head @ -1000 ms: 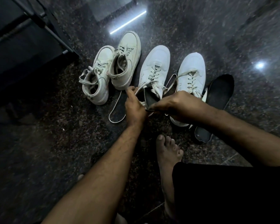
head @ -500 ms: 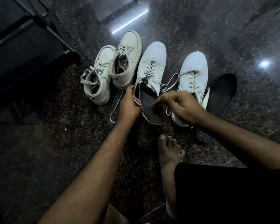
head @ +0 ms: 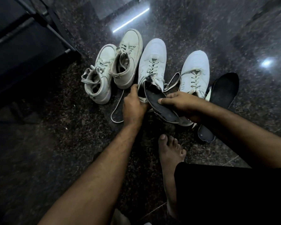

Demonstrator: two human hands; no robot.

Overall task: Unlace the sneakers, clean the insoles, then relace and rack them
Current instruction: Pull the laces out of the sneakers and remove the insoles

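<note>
You won't find any text, label, brand or number to read here: the sneakers, the dark insoles and the floor show no legible marking, and the small pale spot on the insole heel (head: 201, 135) is too tiny to make out

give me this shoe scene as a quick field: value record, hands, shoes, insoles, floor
left hand: grips the heel collar of the white sneaker
right hand: pinches the dark insole, which is partly out of that sneaker
right white sneaker: on the floor, laces loosened
loose insole: lies dark side up beside the right white sneaker
beige high-tops: two, side by side, left of the white pair
bare foot: on the floor, near the shoes
floor: dark speckled stone
</note>
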